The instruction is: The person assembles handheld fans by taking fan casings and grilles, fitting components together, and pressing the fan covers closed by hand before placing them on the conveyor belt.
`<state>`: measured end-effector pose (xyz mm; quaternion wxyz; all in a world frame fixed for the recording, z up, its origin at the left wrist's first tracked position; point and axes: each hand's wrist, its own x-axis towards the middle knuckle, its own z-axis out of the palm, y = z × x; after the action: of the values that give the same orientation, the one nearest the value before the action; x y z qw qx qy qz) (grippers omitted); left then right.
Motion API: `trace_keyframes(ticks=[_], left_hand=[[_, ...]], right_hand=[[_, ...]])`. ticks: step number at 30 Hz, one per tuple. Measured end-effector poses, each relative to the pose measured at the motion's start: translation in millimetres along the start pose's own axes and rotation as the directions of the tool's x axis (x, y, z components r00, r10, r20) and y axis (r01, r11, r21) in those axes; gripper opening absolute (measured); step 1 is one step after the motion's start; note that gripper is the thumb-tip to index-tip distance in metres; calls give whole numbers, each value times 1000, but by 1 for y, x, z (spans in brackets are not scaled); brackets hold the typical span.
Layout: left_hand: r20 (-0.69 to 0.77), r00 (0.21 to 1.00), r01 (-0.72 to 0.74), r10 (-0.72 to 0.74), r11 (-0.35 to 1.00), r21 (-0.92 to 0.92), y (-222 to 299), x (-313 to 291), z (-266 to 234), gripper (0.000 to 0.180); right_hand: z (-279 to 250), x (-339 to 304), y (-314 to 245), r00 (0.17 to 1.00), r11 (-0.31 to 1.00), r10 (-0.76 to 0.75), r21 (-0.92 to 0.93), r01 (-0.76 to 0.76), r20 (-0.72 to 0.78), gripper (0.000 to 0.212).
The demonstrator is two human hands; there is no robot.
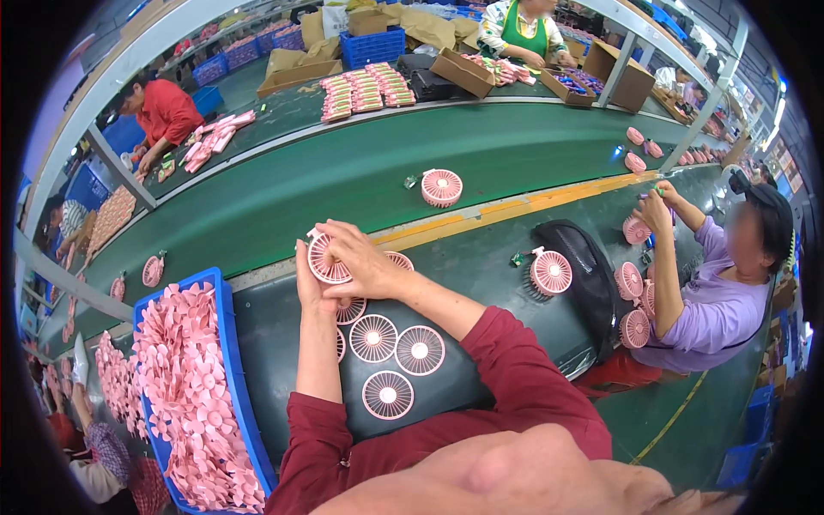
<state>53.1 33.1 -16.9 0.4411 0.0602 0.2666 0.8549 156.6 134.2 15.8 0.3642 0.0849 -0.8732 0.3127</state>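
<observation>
Between my two hands is a round pink fan head [328, 258] with a slotted grille facing up. My left hand [311, 279] supports it from the left and below, its fingers partly hidden behind it. My right hand [369, 264] grips the rim from the right, with bent fingers over the grille. Loose pink fan grilles lie on the dark table [468, 382] under and near my wrists: one grille [373, 338] in the middle, a second grille [420, 350] to its right and a third grille [388, 395] nearest me. Others are partly covered by my hands.
A blue bin [230, 339] heaped with pink fan blades [193, 386] stands at left. Beyond my hands runs a green conveyor belt [300, 193] carrying a pink fan [442, 187]. Another fan [550, 272] and a black bag [584, 279] lie right, beside a co-worker in purple [721, 287].
</observation>
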Motion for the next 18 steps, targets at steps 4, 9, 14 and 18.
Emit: trace_keyframes(ticks=[4, 9, 14, 18], left_hand=[[-37, 995, -95, 95, 995, 13, 7, -11, 15, 48], [-47, 962, -268, 268, 963, 8, -6, -9, 31, 36], [156, 862, -507, 482, 831, 228, 1, -28, 49, 35], [207, 803, -596, 559, 747, 294, -2, -32, 44, 33]], right_hand=[[7, 7, 12, 998, 998, -64, 19, 64, -16, 47], [-5, 12, 3, 974, 993, -120, -2, 122, -193, 81], [2, 11, -5, 980, 998, -64, 8, 66, -187, 91], [7, 6, -6, 984, 996, 17, 90, -1, -175, 91]])
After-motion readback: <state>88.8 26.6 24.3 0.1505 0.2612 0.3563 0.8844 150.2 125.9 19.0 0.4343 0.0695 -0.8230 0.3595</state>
